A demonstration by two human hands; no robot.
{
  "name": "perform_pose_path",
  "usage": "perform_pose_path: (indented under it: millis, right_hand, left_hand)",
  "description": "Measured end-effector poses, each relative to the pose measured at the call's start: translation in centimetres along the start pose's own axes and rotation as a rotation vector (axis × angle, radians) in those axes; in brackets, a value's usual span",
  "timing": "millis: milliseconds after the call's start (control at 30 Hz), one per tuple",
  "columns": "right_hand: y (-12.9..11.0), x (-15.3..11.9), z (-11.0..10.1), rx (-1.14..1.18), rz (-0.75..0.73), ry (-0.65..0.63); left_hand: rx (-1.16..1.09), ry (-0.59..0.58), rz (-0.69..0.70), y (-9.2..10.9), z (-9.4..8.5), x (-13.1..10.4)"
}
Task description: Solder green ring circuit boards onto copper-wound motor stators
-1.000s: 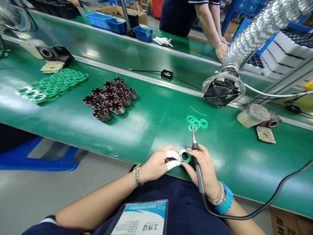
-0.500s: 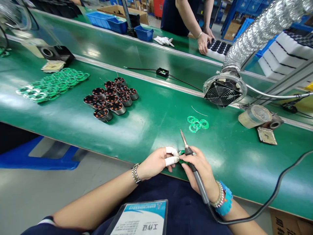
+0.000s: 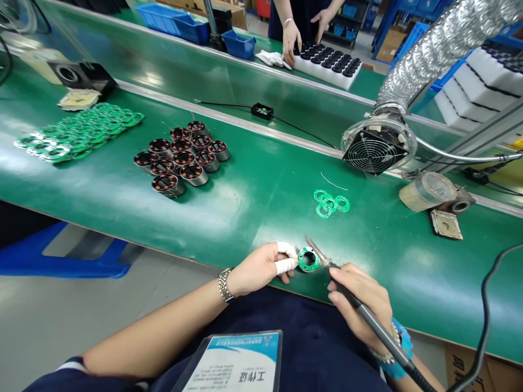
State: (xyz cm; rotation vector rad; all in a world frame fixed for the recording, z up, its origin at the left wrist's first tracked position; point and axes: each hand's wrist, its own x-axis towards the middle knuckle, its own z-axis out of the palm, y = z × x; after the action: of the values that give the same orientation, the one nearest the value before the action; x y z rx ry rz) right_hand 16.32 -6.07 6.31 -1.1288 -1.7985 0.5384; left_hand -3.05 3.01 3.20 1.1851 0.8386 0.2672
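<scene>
My left hand [image 3: 267, 267], with white tape on thumb and forefinger, pinches the edge of a ring-shaped green circuit board [image 3: 303, 267]. What lies beneath the board is mostly hidden, though a metal rim shows at its lower edge. My right hand [image 3: 362, 296] is closed around a soldering iron [image 3: 347, 294], its tip pointing up and left just right of the board. A few loose green ring boards [image 3: 328, 206] lie beyond my hands, with a thin wire [image 3: 333, 181] behind them.
Copper-wound motor stators [image 3: 182, 158] stand grouped left of centre, beside rows of green boards [image 3: 81, 133]. A fume extractor fan [image 3: 373, 149] hangs at right. A clear tub [image 3: 427, 191] and a sponge tray [image 3: 446, 224] sit below it. Across the bench, a person handles a white foam tray [image 3: 327, 68].
My right hand has moved off the board to the right and down, bringing the iron's tip beside it. The board is now uncovered. Across the bench, the person's foam tray has shifted left.
</scene>
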Motion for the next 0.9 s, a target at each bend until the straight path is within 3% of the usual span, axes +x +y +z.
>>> perform_pose_path:
  millis: [267,733,900]
  right_hand:
    - [-0.65,-0.63,-0.68,0.051,0.105,-0.044]
    - [-0.72,0.09,-0.35,-0.004,-0.031,-0.092]
    - [-0.76,0.07,-0.82,0.0,0.003,-0.062]
  left_hand:
    - [-0.006,-0.008,0.006,-0.45,-0.24,0.09]
    - [0.047,-0.023,0.016,-0.52,-0.42,0.09]
    - [0.042,-0.018,0.012,-0.36,-0.27,0.06]
